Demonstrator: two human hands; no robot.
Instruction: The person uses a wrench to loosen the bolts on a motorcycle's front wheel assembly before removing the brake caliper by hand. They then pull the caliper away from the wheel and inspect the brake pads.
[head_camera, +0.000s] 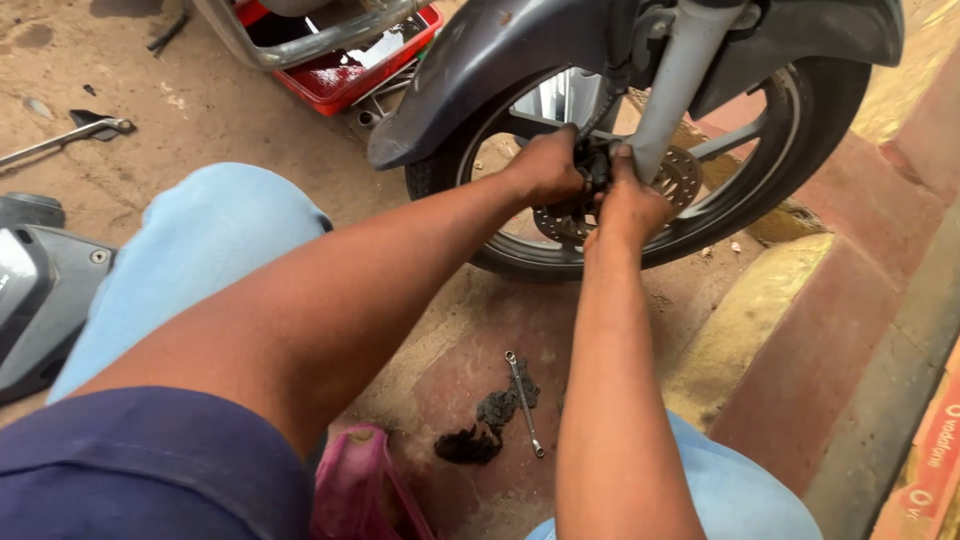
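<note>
**Both hands on the front brake caliper**

You were squatting at the front wheel (640, 170) of a motorcycle, and the step in hand looked like work on the brake caliper (597, 165), the dark block that sat against the fork leg (680, 80), just over the drilled brake disc (680, 178). Your left hand (545, 168) was curled shut around the caliper's left side, fingers wrapped over it. Your right hand (630, 205) was closed against its right side from below, thumb and fingertips pressed to the metal; whether it pinched a bolt or a small tool there could not be told, since the hand covered the spot.

By my judgement, the next move called for a steady grip and a small, controlled force at the caliper, with fingers kept off the disc's edge and out of the spokes.

A slim spanner (524, 402) lay on the floor between your knees, beside a dark greasy rag (488, 425), well apart from both hands. A red tray (350, 62) stood beyond the wheel.
</note>
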